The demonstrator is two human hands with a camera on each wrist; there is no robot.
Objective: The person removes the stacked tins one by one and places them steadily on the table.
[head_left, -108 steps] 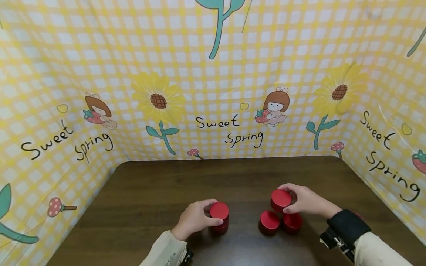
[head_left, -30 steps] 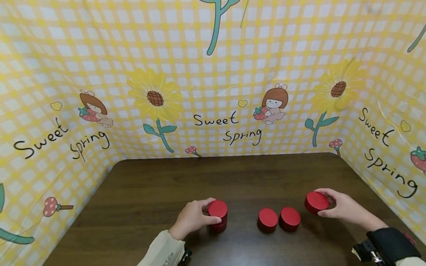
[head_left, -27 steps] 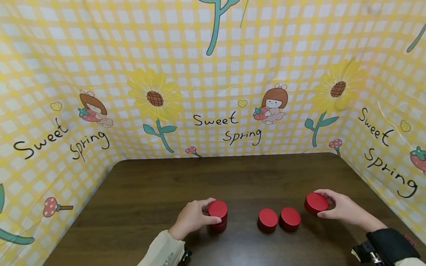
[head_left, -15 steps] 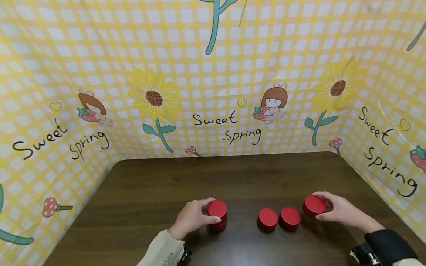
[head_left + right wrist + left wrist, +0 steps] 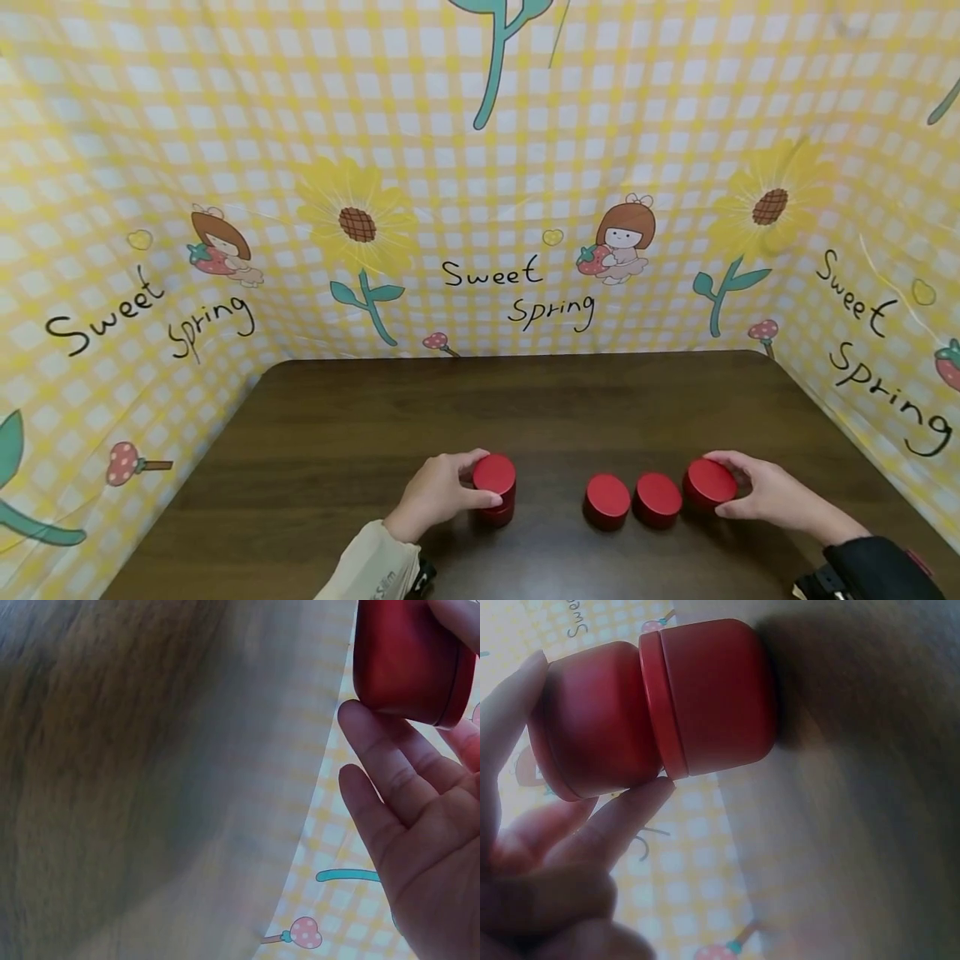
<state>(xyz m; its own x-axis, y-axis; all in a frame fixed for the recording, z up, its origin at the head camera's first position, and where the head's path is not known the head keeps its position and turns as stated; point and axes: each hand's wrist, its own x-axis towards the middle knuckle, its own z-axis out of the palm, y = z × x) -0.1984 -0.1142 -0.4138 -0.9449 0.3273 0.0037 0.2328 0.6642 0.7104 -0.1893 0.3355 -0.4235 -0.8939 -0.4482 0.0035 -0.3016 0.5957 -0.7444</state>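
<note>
Held tin (image 5: 708, 482), red and squat, is in the lower right of the head view, standing roughly upright with its lid up. The right hand (image 5: 772, 500) grips it from the right, thumb on the near side and fingers on the far side. Left of those fingers come the middle tin (image 5: 658, 497), just beside the held one, and then the left tin (image 5: 607, 500); the three form a row running sideways. Whether the held tin touches its neighbour or the table (image 5: 420, 404) cannot be told. The right hand is much nearer this row; the left hand (image 5: 435, 493), at lower centre, pinches the upper tin (image 5: 493, 472), which stands on the lower tin (image 5: 497, 516). Compared with half a second ago, the held tin sits lower and more level with the row, while the left hand's stack stays as it was.

The left wrist view shows that stack lying sideways across the upper left, its long axis running toward the table at right; fingertips meet the upper tin's lid edge and the seam.

The right wrist view has the held tin at upper right, base facing left toward the table, one fingertip against its lower side and another finger extended free.
</note>
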